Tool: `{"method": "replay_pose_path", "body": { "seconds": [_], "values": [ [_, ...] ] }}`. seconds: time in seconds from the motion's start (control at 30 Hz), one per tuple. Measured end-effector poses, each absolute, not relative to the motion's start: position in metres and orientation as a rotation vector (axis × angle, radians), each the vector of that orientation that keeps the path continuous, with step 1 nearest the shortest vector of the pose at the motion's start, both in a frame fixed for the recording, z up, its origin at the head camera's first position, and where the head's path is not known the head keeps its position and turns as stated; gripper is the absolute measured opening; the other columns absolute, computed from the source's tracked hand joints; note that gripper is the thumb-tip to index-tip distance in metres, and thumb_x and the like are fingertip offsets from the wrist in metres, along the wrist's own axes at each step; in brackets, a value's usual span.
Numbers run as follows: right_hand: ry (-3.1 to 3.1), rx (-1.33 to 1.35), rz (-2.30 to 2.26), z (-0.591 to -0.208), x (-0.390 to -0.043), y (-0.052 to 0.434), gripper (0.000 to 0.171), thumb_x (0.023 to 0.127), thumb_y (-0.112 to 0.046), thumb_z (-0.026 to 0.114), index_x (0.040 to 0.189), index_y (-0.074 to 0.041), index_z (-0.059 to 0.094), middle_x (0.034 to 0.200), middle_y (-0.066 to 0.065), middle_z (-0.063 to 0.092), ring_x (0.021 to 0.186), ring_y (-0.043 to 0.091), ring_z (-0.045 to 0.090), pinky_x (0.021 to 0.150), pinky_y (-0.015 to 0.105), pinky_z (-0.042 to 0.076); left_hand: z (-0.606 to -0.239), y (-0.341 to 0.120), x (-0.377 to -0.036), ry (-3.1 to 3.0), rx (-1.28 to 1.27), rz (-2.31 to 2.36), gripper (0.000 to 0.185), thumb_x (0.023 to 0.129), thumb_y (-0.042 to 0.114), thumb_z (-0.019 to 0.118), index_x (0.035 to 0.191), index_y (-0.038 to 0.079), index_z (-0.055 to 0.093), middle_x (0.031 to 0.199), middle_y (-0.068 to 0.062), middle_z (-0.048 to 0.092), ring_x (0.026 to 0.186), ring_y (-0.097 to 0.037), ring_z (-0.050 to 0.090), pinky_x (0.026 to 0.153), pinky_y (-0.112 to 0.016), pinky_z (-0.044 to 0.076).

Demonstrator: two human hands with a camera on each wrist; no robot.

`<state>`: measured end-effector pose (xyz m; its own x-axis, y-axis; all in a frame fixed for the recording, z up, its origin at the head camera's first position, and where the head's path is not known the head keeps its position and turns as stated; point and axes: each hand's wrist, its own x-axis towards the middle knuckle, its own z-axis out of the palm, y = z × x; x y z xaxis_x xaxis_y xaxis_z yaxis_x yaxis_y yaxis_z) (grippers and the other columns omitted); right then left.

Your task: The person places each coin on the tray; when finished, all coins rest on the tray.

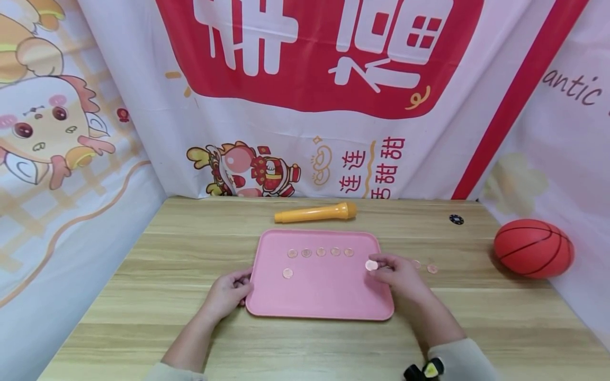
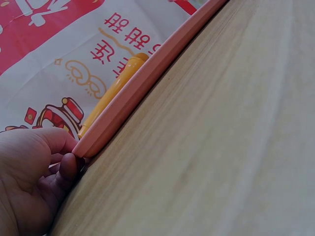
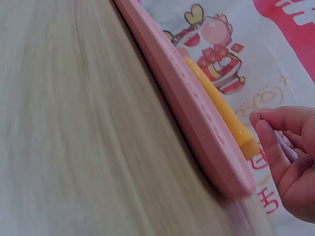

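Note:
My left hand [image 1: 227, 293] pinches the left rim of a pink tray [image 1: 324, 301] between thumb and fingers; the left wrist view shows the thumb [image 2: 70, 167] at the tray's corner. Over the tray's right edge, my right hand [image 1: 402, 276] pinches a copper-coloured coin [image 1: 371, 265] between thumb and forefinger. In the right wrist view the coin is hard to make out at the fingertips [image 3: 261, 117]. Several similar coins [image 1: 321, 252] lie in a row across the tray's upper part. A single coin [image 1: 287, 273] sits below the row's left end.
Two more coins, one a loose coin [image 1: 432, 269], lie on the wooden table [image 1: 190, 243] right of the tray. Behind the tray is an orange toy microphone [image 1: 315, 212]. A black patterned disc [image 1: 456, 219] and a red ball [image 1: 534, 248] are at the right.

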<state>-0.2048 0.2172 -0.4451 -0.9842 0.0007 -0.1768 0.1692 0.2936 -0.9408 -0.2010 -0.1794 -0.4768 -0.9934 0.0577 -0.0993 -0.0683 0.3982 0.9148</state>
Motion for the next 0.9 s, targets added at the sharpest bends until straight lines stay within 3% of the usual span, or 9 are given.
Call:
{"method": "replay_pose_path", "body": {
  "seconds": [0.23,0.53,0.73,0.9],
  "values": [
    [2.556,-0.142,-1.666,-0.449,-0.221,0.186,0.040,0.081,-0.003,0.073,0.118,0.007,0.064,0.094,0.011,0.068,0.077,0.008,0.060,0.066,0.019,0.054,-0.477,-0.179,-0.201,2.527,-0.020,1.659,0.045,0.088,0.001,0.062,0.132,-0.008,0.056,0.088,-0.010,0.061,0.062,-0.009,0.054,0.053,-0.020,0.050],
    [2.517,-0.087,-1.618,-0.457,-0.234,0.138,0.035,0.080,-0.010,0.078,0.113,-0.004,0.068,0.092,0.007,0.068,0.073,0.010,0.057,0.058,0.021,0.050,-0.476,-0.179,-0.201,2.527,-0.021,1.661,0.045,0.088,0.002,0.062,0.132,-0.008,0.056,0.089,-0.010,0.061,0.062,-0.008,0.054,0.053,-0.020,0.050],
    [2.513,-0.096,-1.613,-0.463,-0.240,0.113,0.032,0.077,-0.007,0.079,0.108,-0.004,0.070,0.086,0.005,0.067,0.069,0.010,0.055,0.054,0.020,0.048,-0.475,-0.179,-0.201,2.526,-0.023,1.657,0.045,0.088,0.002,0.062,0.132,-0.008,0.056,0.089,-0.010,0.061,0.062,-0.009,0.054,0.053,-0.020,0.050],
    [2.537,-0.159,-1.583,-0.471,-0.245,0.099,0.031,0.074,-0.006,0.079,0.105,-0.003,0.072,0.084,0.004,0.066,0.072,0.010,0.056,0.061,0.020,0.051,-0.476,-0.179,-0.201,2.524,-0.024,1.661,0.045,0.088,0.001,0.061,0.132,-0.008,0.056,0.089,-0.010,0.061,0.062,-0.009,0.054,0.053,-0.020,0.050]
  ]
}}
